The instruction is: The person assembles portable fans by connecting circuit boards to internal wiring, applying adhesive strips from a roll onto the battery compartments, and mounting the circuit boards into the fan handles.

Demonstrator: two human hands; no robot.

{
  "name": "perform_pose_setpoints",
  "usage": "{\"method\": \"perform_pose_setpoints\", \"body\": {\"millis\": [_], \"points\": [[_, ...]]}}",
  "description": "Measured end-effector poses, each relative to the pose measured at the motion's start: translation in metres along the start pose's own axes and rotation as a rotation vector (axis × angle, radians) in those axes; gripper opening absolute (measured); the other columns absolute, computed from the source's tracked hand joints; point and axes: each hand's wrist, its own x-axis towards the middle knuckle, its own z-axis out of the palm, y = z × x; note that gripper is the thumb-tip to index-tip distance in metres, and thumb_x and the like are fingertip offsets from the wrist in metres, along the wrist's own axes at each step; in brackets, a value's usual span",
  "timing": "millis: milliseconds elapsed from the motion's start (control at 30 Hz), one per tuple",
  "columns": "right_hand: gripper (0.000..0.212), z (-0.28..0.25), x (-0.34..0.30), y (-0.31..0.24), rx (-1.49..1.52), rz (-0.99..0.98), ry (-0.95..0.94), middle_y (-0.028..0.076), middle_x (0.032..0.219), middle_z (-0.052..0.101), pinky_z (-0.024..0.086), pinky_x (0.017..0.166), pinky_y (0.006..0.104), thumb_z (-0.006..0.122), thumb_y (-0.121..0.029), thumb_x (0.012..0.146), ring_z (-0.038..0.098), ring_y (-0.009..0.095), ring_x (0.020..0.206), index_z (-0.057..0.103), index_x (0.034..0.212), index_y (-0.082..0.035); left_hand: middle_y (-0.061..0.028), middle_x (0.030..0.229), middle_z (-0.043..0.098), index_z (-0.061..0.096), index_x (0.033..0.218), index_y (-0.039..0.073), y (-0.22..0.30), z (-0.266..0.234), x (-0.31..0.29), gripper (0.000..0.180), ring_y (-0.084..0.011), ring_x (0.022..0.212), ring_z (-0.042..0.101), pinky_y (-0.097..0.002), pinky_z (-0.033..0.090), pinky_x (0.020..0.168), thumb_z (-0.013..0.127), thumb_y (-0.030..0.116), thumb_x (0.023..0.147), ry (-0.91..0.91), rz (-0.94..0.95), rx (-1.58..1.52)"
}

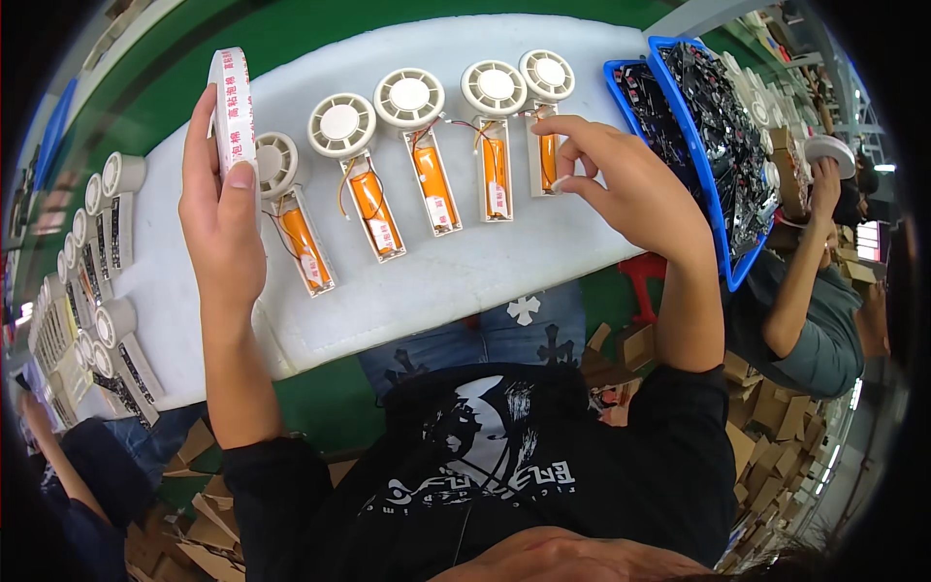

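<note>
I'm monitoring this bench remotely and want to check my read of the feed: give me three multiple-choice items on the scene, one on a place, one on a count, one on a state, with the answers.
1. Where is the blue bin of dark parts?
A. To the right of the white foam pad
B. To its left
C. On the person's lap

2. How many open units with an orange cell lie in the row on the pad?
A. Three
B. Five
C. Eight

3. What is the left hand doing?
A. Resting flat on the pad
B. Holding a roll of tape upright
C. Reaching into the bin

Answers:
1. A, the bin sits at the pad's right end.
2. B, five units run from the leftmost unit to the rightmost unit, where the right hand pinches.
3. B, the fingers and thumb grip the white roll on edge.
</note>
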Motion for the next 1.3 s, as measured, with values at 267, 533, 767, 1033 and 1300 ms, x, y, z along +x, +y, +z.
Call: {"method": "perform_pose_setpoints", "body": {"millis": [267,533,767,1033,1300], "points": [[0.05,0.014,0.012,0.009,-0.205,-0.02,0.004,0.008,0.084,0.06,0.048,0.075,0.0413,0.069,0.003,0.084,0.06,0.03,0.083,0.057,0.132,-0.007,-0.0056,0.109,0.06,0.036,0.156,0.001,-0.003,0.002,0.003,0.064,-0.0081,0.081,0.046,-0.0225,0.039,0.071,0.051,0.025,0.098,-0.011,-0.038,0.024],[0.042,0.028,0.005,0.004,-0.477,-0.187,0.201,0.004,0.093,0.066,0.045,0.077,0.0407,0.072,-0.001,0.081,0.06,0.025,0.093,0.063,0.122,-0.009,-0.0121,0.131,0.057,0.036,0.156,-0.001,0.0,-0.001,0.0,0.081,-0.0168,0.111,0.052,-0.0309,0.04,0.103,0.055,0.052,0.097,-0.055,-0.112,0.076],[0.033,0.024,-0.002,0.01,-0.44,-0.136,0.365,0.003,0.114,0.069,0.045,0.084,0.038,0.078,-0.01,0.078,0.06,0.025,0.1,0.071,0.11,-0.011,-0.0097,0.121,0.062,0.036,0.157,0.002,-0.004,0.004,-0.001,0.065,-0.0109,0.088,0.051,-0.0242,0.044,0.081,0.053,0.025,0.098,-0.043,-0.032,0.073],[0.016,0.032,-0.009,0.011,-0.474,-0.14,0.35,0.002,0.12,0.068,0.046,0.085,0.0371,0.08,-0.014,0.077,0.06,0.025,0.105,0.076,0.091,-0.009,-0.0102,0.118,0.062,0.036,0.156,0.001,-0.005,0.007,0.003,0.067,-0.012,0.091,0.053,-0.0263,0.045,0.083,0.055,0.024,0.096,0.007,0.006,0.086],[0.01,-0.008,0.047,-0.028,-0.266,-0.25,0.432,0.009,0.097,0.071,0.051,0.076,0.0404,0.076,-0.01,0.083,0.066,0.029,0.088,0.074,0.092,-0.005,-0.014,0.113,0.064,0.033,0.154,-0.004,0.012,-0.001,-0.002,0.074,-0.0188,0.096,0.06,-0.0325,0.048,0.089,0.06,0.026,0.091,0.085,0.046,0.039]]}}
